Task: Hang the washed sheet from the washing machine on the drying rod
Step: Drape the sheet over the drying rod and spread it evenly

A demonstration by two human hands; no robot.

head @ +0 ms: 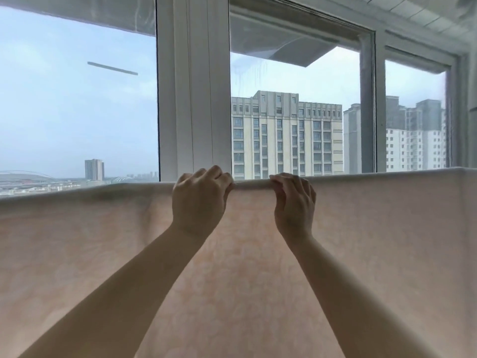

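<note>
This looks like the glazed balcony of a high-rise flat. Tall windows [77, 112] in white frames [193, 86] look out on apartment blocks [286, 135] and a distant skyline, and a pale pink sheet [387, 241] hangs spread out indoors.

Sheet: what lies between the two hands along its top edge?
Head view: between the left hand and the right hand lies only a short bare stretch of the top edge of the pink sheet.
</note>
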